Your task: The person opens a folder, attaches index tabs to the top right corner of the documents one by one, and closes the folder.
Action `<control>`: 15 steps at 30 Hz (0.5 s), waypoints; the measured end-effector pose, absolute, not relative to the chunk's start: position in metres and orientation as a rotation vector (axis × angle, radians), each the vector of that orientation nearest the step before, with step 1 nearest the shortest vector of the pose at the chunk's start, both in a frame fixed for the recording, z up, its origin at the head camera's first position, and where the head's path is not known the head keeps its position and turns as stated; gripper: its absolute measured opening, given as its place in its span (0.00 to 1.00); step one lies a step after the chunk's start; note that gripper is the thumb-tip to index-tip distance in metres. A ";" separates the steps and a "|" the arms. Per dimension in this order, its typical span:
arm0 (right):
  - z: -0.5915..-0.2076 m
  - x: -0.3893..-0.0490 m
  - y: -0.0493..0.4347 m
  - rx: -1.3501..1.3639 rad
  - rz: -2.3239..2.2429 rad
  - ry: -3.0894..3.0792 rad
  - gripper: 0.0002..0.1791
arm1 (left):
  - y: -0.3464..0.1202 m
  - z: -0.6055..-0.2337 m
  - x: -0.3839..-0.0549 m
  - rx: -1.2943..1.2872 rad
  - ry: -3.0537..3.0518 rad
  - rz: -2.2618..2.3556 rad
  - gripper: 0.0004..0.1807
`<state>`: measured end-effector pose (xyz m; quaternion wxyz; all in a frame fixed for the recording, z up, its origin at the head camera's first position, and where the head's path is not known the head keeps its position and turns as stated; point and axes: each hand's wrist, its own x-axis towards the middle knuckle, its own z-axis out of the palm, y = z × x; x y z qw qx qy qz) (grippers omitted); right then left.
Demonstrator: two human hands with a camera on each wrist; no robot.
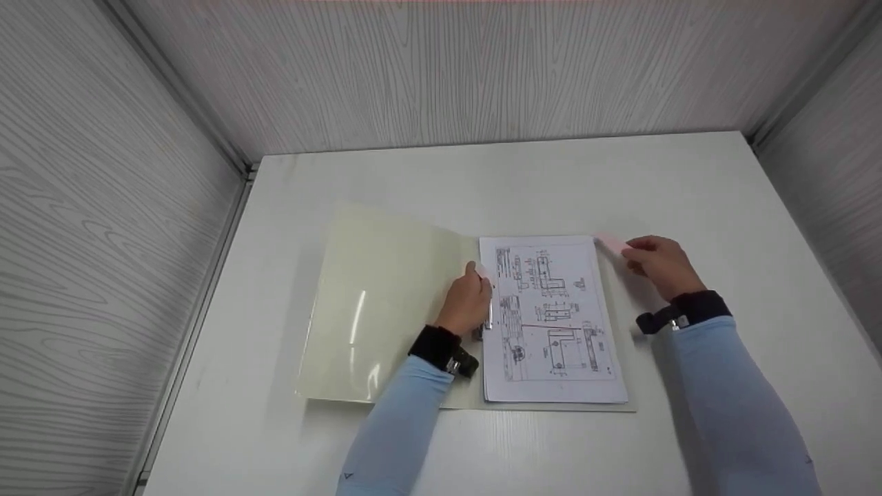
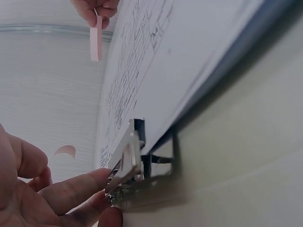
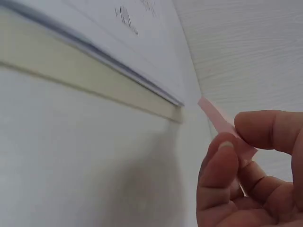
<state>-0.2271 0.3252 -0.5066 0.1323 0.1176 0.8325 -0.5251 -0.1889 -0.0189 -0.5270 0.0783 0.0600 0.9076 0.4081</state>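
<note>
An open cream folder (image 1: 393, 310) lies on the table, its cover raised on the left. Sheets of paper with technical drawings (image 1: 551, 324) are held on its right side by a metal clip (image 2: 128, 156) along the spine. My left hand (image 1: 466, 301) is at that clip, with fingers touching the metal. Between its thumb and forefinger it pinches a small pink sticky note (image 2: 66, 151), mostly hidden by the fingers. Past the sheets' upper right corner, my right hand (image 1: 661, 265) pinches a narrow pink sticky note pad (image 3: 215, 118) between thumb and finger, above the table.
The white table (image 1: 207, 413) extends around the folder on all sides. Grey wood-grain panels (image 1: 441, 76) stand behind it and at both sides. Light blue sleeves (image 1: 737, 406) and black wrist straps cover the forearms.
</note>
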 end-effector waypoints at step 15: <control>-0.507 -0.192 0.325 0.241 -0.988 2.595 0.22 | -0.017 -0.527 -0.188 0.189 2.729 1.179 0.22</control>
